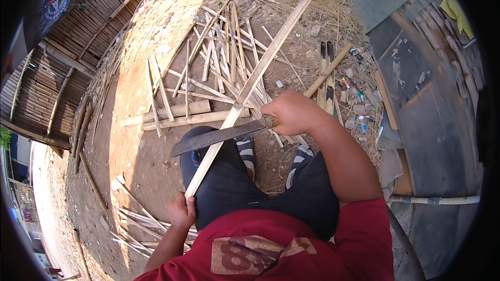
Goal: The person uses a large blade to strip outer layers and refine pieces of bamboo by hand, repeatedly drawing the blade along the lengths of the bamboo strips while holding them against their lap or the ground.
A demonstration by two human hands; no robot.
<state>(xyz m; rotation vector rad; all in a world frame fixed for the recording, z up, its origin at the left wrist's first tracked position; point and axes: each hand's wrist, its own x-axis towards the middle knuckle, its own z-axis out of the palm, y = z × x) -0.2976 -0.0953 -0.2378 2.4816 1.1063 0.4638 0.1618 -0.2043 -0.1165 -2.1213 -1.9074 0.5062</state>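
Gripping a bamboo strip (245, 93) low, the left hand (182, 211) steadies it while the right hand (291, 113) clenches a machete (219, 136).

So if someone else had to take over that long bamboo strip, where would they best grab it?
Probably at the near end of the bamboo strip, beside where the left hand grips it now, coming from the left. That end sits low by the knee, well behind the blade of the big knife that the right hand lays across its middle. The far end slants away over the scattered slats.
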